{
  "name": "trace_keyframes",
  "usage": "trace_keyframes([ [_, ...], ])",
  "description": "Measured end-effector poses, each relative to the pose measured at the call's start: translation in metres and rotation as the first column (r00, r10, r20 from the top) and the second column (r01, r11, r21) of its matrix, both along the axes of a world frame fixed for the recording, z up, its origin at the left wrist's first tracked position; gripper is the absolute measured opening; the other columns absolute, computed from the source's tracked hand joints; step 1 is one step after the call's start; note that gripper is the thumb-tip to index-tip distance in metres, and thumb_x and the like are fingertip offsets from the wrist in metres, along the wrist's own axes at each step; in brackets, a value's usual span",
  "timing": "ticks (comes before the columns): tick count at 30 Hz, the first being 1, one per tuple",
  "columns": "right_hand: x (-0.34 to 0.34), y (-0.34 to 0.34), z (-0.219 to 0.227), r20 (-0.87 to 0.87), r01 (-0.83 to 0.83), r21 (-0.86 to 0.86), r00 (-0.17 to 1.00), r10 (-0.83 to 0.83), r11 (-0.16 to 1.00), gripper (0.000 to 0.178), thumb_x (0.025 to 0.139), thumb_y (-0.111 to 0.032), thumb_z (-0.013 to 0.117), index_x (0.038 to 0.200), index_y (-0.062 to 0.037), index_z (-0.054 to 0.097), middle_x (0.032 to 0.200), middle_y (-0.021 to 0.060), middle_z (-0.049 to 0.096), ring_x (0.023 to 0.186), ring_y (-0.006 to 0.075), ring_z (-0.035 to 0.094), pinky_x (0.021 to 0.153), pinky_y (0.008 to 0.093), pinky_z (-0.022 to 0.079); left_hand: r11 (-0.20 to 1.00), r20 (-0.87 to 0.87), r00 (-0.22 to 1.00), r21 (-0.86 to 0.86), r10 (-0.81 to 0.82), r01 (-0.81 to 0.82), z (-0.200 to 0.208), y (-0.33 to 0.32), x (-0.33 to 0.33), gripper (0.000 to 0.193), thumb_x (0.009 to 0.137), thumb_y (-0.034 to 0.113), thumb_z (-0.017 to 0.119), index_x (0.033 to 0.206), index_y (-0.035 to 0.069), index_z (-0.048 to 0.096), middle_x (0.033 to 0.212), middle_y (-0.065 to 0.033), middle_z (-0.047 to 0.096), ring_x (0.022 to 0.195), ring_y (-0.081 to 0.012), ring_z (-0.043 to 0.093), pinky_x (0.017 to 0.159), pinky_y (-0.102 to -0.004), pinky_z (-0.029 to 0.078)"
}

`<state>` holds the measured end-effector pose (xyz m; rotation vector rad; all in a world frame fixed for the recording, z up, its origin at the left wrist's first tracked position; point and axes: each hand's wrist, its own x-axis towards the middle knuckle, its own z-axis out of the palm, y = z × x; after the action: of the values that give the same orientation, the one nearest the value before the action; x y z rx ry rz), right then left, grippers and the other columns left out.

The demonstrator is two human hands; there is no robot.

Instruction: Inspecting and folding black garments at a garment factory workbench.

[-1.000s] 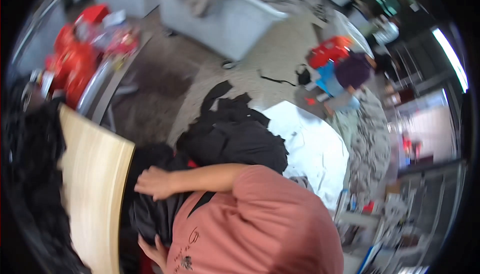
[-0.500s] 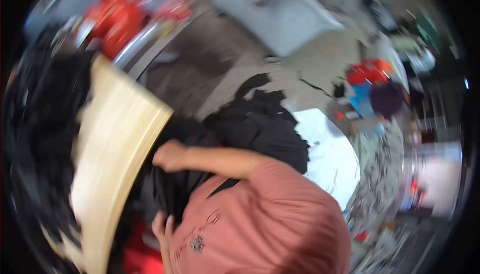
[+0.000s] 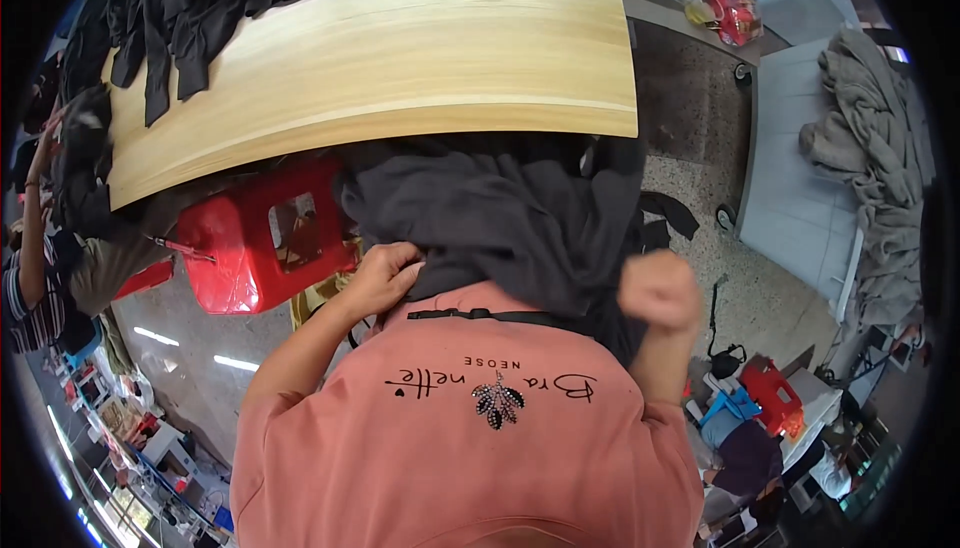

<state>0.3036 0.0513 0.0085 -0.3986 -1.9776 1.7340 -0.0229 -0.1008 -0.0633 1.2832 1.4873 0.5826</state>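
A dark grey cloth (image 3: 490, 218) lies bunched across my lap and under the front edge of the wooden tabletop (image 3: 420, 58). My left hand (image 3: 388, 276) is at the cloth's left edge, its thumb and fingers closed on the fabric. To the right of the cloth, my right hand (image 3: 660, 291) is raised close to its edge and looks curled. Motion smears its fingers, and nothing can be made out in them. More dark cloth pieces (image 3: 230, 8) lie heaped along the far left of the tabletop, with strips hanging toward me.
A red plastic stool (image 3: 225, 253) stands beneath the table's front left edge. At right is a pale wheeled cart (image 3: 800, 178) with grey cloth (image 3: 870, 158) heaped on it. Another person's arm (image 3: 32, 208) shows at far left. A red chair (image 3: 772, 398) stands at lower right.
My view has swung from the right to face the table squarely. My right hand has moved to the right side of the cloth; my left hand is now at its left edge.
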Motion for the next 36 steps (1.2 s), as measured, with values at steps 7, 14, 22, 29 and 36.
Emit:
trace_keyframes([
  [7,-0.103,-0.021,-0.040,0.424,0.197,0.534,0.779,-0.462,0.822,0.058,0.065,-0.018,0.070,0.115,-0.0008,0.047,0.110,0.0174,0.051,0.099,0.0346,0.049,0.082,0.0389,0.041,0.997,-0.045,0.998,0.068,-0.038,0.041,-0.013,0.008,0.020,0.012,0.073,0.005,0.052,0.082,-0.002,0.055,0.073,-0.0188,0.057,0.071,-0.0345,0.057,0.063,-0.0372,0.045],
  [14,-0.114,-0.027,-0.019,0.089,-0.361,-0.003,0.929,0.360,0.932,0.009,0.069,-0.005,0.058,0.070,0.0011,0.052,0.063,0.0128,0.046,0.058,0.0294,0.050,0.051,0.0340,0.038,0.685,-0.435,0.793,0.728,0.427,0.032,0.010,0.012,0.006,0.053,0.054,-0.001,0.059,0.106,0.002,0.049,0.108,-0.0170,0.050,0.101,-0.0358,0.048,0.085,-0.0406,0.037],
  [22,-0.060,-0.004,-0.006,0.246,-0.396,-0.034,0.886,0.392,0.918,0.016,0.069,-0.013,0.066,0.071,0.0019,0.059,0.062,0.0122,0.051,0.058,0.0293,0.054,0.049,0.0330,0.039,0.749,-0.364,0.880,0.663,0.305,0.015,-0.005,-0.005,-0.012,0.030,0.051,-0.004,0.053,0.081,0.001,0.055,0.080,-0.0123,0.057,0.080,-0.0337,0.056,0.071,-0.0390,0.042],
  [29,-0.040,-0.013,-0.042,0.722,-0.122,0.226,0.687,-0.082,0.966,0.016,0.068,-0.008,0.065,0.082,0.0007,0.061,0.068,0.0104,0.056,0.062,0.0206,0.057,0.059,0.0286,0.044,0.624,-0.356,0.925,0.755,0.130,0.203,0.013,-0.029,0.007,0.018,0.058,0.009,0.058,0.074,0.002,0.056,0.078,-0.0095,0.054,0.078,-0.0265,0.057,0.063,-0.0344,0.042],
  [36,-0.141,-0.007,-0.050,0.188,-0.018,0.855,0.942,-0.278,0.518,0.055,0.060,0.000,0.063,0.113,-0.0097,0.054,0.115,0.0137,0.049,0.104,0.0310,0.049,0.085,0.0394,0.040,0.635,-0.343,0.939,0.719,-0.030,0.283,0.016,-0.029,0.009,0.019,0.065,0.019,0.053,0.076,0.003,0.054,0.080,-0.0085,0.052,0.082,-0.0235,0.055,0.067,-0.0336,0.042],
])
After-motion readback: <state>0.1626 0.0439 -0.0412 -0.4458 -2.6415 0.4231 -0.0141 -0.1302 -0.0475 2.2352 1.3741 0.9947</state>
